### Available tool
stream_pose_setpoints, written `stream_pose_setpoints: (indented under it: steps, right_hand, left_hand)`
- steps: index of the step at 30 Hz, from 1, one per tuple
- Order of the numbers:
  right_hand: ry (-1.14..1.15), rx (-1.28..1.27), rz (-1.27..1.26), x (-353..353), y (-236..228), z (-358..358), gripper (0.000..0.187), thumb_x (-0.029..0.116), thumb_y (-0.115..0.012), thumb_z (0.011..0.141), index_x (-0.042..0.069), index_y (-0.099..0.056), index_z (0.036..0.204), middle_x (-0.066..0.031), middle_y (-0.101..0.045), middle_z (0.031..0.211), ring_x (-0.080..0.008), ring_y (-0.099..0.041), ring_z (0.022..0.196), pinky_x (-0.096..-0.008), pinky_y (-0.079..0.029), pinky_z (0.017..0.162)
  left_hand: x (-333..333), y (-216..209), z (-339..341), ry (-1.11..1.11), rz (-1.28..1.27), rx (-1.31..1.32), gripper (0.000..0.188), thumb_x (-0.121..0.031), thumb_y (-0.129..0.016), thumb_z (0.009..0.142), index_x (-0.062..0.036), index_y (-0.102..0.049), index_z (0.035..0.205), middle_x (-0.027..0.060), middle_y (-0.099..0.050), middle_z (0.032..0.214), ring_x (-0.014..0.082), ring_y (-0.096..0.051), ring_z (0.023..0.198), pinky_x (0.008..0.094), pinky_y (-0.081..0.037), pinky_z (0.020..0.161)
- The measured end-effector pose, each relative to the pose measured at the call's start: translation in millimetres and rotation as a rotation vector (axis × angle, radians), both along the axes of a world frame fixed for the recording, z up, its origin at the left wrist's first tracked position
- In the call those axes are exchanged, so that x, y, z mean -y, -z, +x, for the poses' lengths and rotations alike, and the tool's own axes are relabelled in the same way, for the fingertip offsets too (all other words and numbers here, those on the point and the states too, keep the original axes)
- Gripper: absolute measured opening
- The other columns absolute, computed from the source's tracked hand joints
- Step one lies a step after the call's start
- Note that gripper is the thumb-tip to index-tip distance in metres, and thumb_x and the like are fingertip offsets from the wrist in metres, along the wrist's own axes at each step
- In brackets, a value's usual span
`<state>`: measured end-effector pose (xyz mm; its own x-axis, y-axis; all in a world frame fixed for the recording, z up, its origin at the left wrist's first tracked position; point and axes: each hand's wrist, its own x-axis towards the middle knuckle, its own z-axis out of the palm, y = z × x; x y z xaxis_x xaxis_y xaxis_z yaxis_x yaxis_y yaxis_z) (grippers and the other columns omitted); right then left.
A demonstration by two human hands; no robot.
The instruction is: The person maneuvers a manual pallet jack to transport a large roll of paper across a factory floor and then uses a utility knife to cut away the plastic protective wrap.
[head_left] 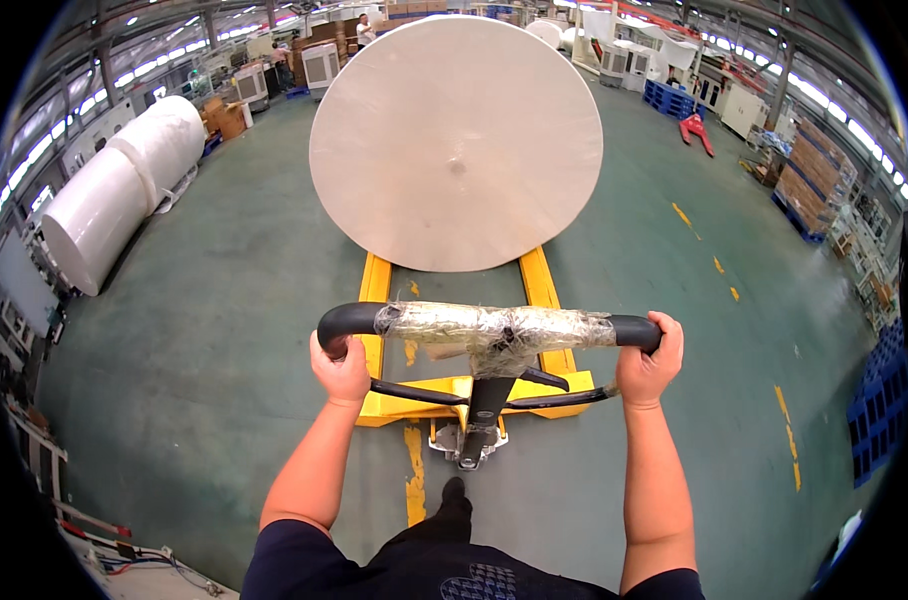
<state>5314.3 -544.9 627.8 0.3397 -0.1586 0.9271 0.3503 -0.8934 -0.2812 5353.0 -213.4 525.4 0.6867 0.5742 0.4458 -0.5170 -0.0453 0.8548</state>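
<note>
Head view: our L hand (340, 372) is curled tight round the L end of a black, loop-shaped handlebar w/ clear, crinkled plastic wrap (444, 322); our R hand (650, 362) is clamped round its R end. The bar belongs to a yellow steel pallet truck (399, 402), whose long forks (376, 280) run ahead to a huge, pale, round-faced roll (457, 165), dead ahead of us. Can't tell how much wt they bear, b/c the far ends are hidden.

To steer well, we'd push evenly w/ both arms, turn slowly & look round the roll, since it blocks the view fwd. Feet clear too: our dark shoe (456, 490) is nr the truck's base.

Materials: roll face flat, matte, w/ a small mark nr centre; wrap shiny & lumpy, so bare bar ends prob. grip better; forks straight, hard, painted. Smooth-looking green floor (254, 290), w/ worn yellow line marks (414, 470).
</note>
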Motion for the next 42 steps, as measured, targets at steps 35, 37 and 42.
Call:
stream_pose_setpoints:
  steps: [35, 37, 42]
  right_hand:
    - [-0.064, -0.162, 0.026, 48.8, 34.6, 416.3, 0.024, 0.002, -0.055, 0.068, 0.004, -0.049, 0.091, -0.0128, -0.052, 0.083, -0.0308, -0.051, 0.076, -0.0354, -0.042, 0.068]
    - [-0.068, -0.129, 0.031, 49.6, 40.4, 431.0, 0.023, 0.002, -0.054, 0.068, 0.003, -0.049, 0.091, -0.0125, -0.052, 0.082, -0.0307, -0.051, 0.076, -0.0355, -0.042, 0.067]
    - [-0.03, -0.116, 0.023, 62.5, 61.1, 468.5, 0.025, 0.001, -0.055, 0.066, 0.003, -0.05, 0.091, -0.0126, -0.052, 0.081, -0.0306, -0.051, 0.074, -0.0356, -0.043, 0.067]
  left_hand:
    - [44.5, 22.8, 401.2, -0.126, 0.063, -0.261, 0.016, -0.007, -0.056, 0.066, -0.0042, -0.049, 0.08, -0.0009, -0.048, 0.065, 0.0074, -0.045, 0.059, 0.0234, -0.041, 0.057]
    - [49.6, 23.2, 412.9, -0.094, 0.011, -0.241, 0.015, -0.007, -0.056, 0.066, -0.0045, -0.049, 0.079, -0.0012, -0.047, 0.065, 0.0076, -0.044, 0.058, 0.0235, -0.04, 0.056]
    - [59.1, 52.4, 454.1, -0.108, 0.078, -0.23, 0.013, -0.004, -0.054, 0.066, -0.0045, -0.048, 0.078, -0.0001, -0.046, 0.065, 0.0089, -0.044, 0.059, 0.0246, -0.04, 0.056]
